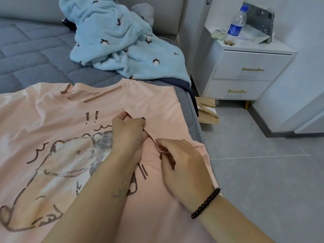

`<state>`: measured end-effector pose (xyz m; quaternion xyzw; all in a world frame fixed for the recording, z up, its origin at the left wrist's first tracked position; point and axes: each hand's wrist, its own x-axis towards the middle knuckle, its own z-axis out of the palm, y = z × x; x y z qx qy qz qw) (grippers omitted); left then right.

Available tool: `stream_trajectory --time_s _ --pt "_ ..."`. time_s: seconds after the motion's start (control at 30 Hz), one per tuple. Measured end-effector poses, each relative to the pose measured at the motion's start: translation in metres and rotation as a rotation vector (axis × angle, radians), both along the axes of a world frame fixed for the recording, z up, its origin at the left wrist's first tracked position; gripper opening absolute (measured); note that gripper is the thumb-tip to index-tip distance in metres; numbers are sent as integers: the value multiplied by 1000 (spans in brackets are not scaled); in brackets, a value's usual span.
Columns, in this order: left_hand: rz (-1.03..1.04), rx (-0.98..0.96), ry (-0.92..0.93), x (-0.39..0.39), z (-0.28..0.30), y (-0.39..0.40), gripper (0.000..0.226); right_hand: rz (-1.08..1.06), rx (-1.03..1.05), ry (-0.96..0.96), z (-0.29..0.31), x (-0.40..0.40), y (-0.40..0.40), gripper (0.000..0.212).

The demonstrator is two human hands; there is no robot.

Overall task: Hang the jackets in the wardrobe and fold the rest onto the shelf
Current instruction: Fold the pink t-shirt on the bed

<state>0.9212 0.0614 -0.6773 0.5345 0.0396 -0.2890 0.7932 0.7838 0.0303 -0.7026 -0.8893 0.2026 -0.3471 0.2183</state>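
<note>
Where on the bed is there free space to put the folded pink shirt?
The bare grey mattress is free left of the blue fleece garment, beyond the pink T-shirt collar. The right edge is crowded: both hands, left hand and right hand, pinch the shirt there.

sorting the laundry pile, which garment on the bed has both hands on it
The pink t-shirt with the bear print: the left hand and right hand pinch folds in it. The blue fleece lies crumpled farther back, untouched.

1 pink T-shirt, 1 blue fleece garment, 1 bottle, 2 drawers.
</note>
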Motion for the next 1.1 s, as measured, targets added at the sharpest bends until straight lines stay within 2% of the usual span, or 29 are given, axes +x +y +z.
stream_trajectory --time_s 0.07,0.27,0.4,0.5,0.57,0.63,0.67,0.7,0.8,0.87,0.93,0.97,1.03,1.1 --pt "11 -39 49 1 1 0 30 -69 42 -41 -7 -1 10 28" --pt "22 -228 113 0 5 9 25 -87 -62 -26 -9 4 10 27" --pt "101 -157 73 12 7 54 44 -72 -137 8 -12 4 10 23" --pt "85 19 -95 32 12 114 40 -86 -257 67 -11 6 11 17" --pt "41 304 -379 53 17 165 37 -87 -356 136 -11 8 13 13" --pt "12 687 -672 75 20 215 38 -91 -409 181 -11 10 14 14" --pt "59 806 -733 85 20 238 41 -92 -431 197 -10 9 15 14" --pt "124 837 -753 92 17 258 41 -90 -448 209 -9 9 16 15" --pt "417 733 -744 106 8 287 37 -82 -531 254 -5 10 20 10" --pt "510 706 -833 111 1 290 33 -71 -638 369 -2 16 28 22" --pt "550 704 -871 121 -5 295 36 -53 -741 486 4 27 40 14" --pt "554 679 -832 128 -8 298 39 -42 -763 538 10 37 46 9" --pt "572 595 -661 141 -8 302 41 -22 -764 581 25 68 56 35" --pt "587 517 -505 149 -4 308 42 3 -712 574 41 111 75 44"
